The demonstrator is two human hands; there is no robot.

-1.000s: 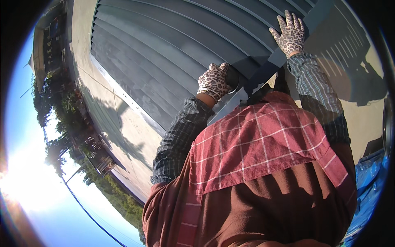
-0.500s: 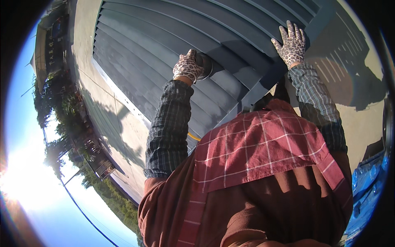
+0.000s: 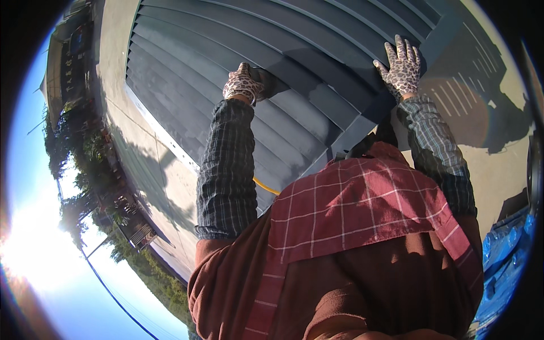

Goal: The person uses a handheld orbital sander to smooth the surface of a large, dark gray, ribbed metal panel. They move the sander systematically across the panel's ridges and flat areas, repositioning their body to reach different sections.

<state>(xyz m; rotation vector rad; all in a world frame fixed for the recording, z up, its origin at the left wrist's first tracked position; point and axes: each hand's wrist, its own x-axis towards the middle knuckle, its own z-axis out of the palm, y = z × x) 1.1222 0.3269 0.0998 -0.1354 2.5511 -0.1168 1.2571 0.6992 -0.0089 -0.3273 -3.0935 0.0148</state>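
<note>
A large grey slatted panel, like a louvred shutter, lies in front of me with its slats running lengthwise. My left hand, in a leopard-print glove, is closed round a dark, round-bodied hand tool resting on the slats. The underside of that tool is hidden, and its exact kind is not clear. Paler, dusty-looking patches mark the slats around it. My right hand, gloved alike, lies flat with fingers spread on the slats near the panel's right edge.
A yellow hose or cord shows beside my body at the panel's near edge. Concrete ground runs along the left, with trees beyond. Crumpled blue sheeting lies at the lower right. Shadows fall across panel and ground.
My left hand has slid the dark tool leftward and slightly away along the slats. My right hand stays spread on the panel, a little lower in the picture.
</note>
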